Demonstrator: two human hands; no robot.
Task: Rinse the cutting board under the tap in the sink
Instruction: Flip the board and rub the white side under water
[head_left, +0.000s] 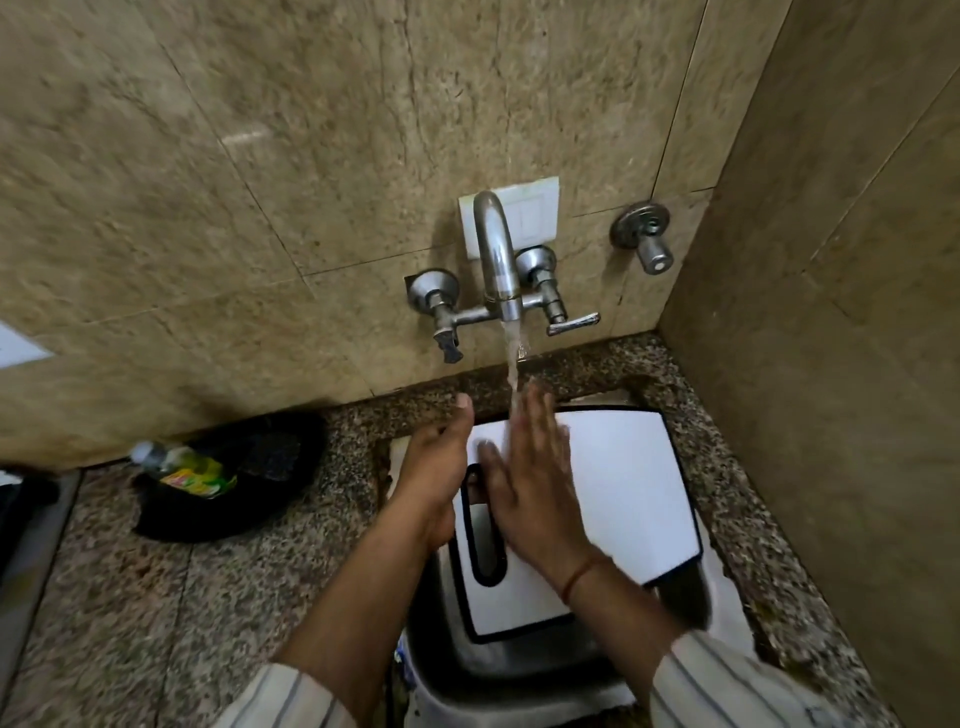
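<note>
White with a black rim, the cutting board (623, 478) sits over the sink (519, 670), its far edge under the tap (496, 249) and its near end seemingly dipped toward the basin. I judge that slope lets the water (514, 353) run down the face and drain into the sink rather than onto the worktop (182, 597). My left grip (436, 467) holds the board by its left edge, just beside the handle slot (480, 540). Its thumb stretches toward the wall and its other fingers are out of sight underneath, so it carries the weight and sets the tilt. My right grip (530, 493) holds nothing. It lies flat and open on the wet face, fingers straight and close together, their tips reaching where the stream lands. That reads to me as rubbing the surface so the flow can carry residue off. Both forearms come in from below. The right one crosses the board's near part with a red thread (582, 571) at the wrist, and both striped sleeves end well short of the water. On the tap's right side the lever (571, 323) points sideways. Well apart to the left on the speckled worktop, a black dish (208, 519) holds a green-labelled bottle (192, 467) lying on its side.
</note>
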